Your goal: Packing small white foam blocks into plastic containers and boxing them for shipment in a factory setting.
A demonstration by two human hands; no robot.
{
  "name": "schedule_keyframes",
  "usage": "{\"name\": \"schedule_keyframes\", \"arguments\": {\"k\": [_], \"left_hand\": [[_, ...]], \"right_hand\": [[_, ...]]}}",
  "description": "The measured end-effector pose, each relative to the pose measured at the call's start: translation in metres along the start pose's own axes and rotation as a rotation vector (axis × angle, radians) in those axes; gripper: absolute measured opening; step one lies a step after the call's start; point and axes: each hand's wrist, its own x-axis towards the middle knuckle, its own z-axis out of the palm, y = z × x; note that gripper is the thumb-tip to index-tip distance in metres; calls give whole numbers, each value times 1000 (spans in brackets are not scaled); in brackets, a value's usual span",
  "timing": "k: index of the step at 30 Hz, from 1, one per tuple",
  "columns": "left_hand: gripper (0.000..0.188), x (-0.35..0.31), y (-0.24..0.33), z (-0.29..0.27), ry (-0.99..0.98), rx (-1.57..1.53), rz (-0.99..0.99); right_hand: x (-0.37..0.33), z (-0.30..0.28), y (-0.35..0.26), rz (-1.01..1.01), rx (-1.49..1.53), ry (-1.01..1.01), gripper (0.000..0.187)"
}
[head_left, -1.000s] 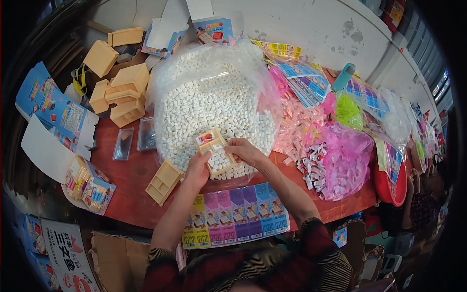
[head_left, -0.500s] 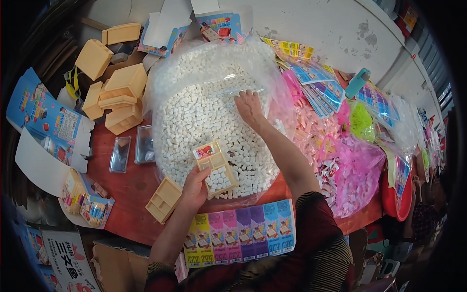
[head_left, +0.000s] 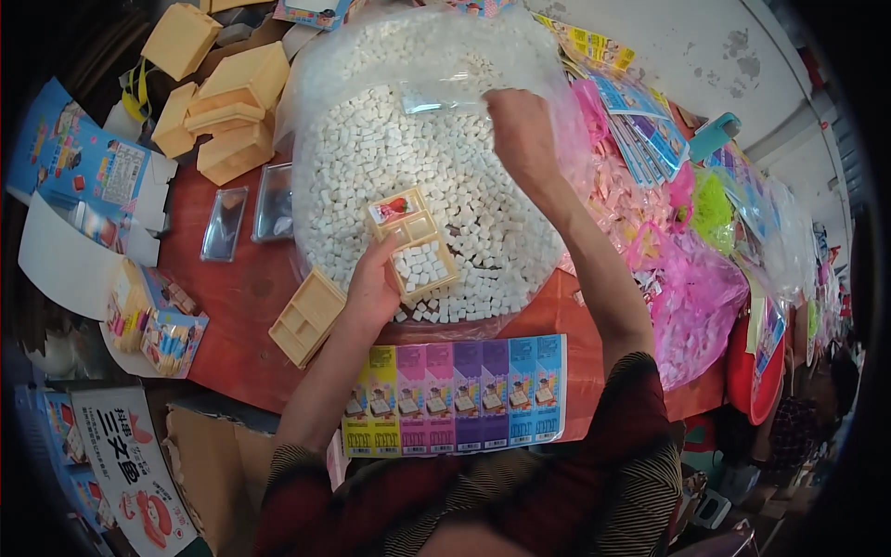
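Note:
My left hand (head_left: 373, 283) grips a cream compartment tray (head_left: 429, 291) over the near part of a clear plastic bag (head_left: 306, 56) full of small white cubes (head_left: 371, 139). White cubes lie in the tray's largest section, and a small packet with a red picture (head_left: 394, 208) sits in its far section. My right hand (head_left: 524, 135) is above the bag's far right part, its fingers curled closed. Whatever they hold is hidden. A clear, bluish plastic strip (head_left: 436, 100) lies beside its fingertips; I cannot tell whether they touch it. A second cream tray (head_left: 308, 318), with bare compartments, rests left of my left forearm.
Cream boxes (head_left: 237, 88) are piled at the far left, with clear plastic cases (head_left: 223, 226) nearer. A coloured printed sheet (head_left: 464, 395) lies at the front edge. Pink bags (head_left: 701, 288), small packets and printed cards (head_left: 650, 139) crowd the right. A red basin (head_left: 754, 371) stands beyond.
The view has shifted, so the table appears higher. My right hand has drawn a little to the right and its fingers are more curled. My left hand still holds the tray.

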Motion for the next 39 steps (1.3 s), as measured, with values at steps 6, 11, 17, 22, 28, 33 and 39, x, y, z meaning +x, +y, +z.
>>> {"name": "schedule_keyframes", "arguments": {"k": [6, 11, 17, 22, 28, 33, 39], "left_hand": [[45, -13, -6, 10, -26, -77, -13], [51, -22, -16, 19, -122, -87, 12], [38, -28, -30, 24, -122, 4, 18], [28, -34, -39, 22, -45, -3, 71], [28, -45, -42, 20, -46, 69, 123], [30, -49, -52, 16, 12, 210, 27], [32, -90, -59, -9, -120, 421, -141]], "right_hand": [[-16, -46, -30, 727, 1196, 63, 21], [-59, -39, -69, 1082, 1495, -380, 26], [-103, -5, -88, 891, 1102, -234, 23], [-112, -14, -115, 964, 1026, -199, 24], [-131, -17, -130, 873, 909, -102, 29], [-154, -26, -111, 1019, 1482, -336, 34], [-192, -101, -62, 829, 786, -432, 20]]}}
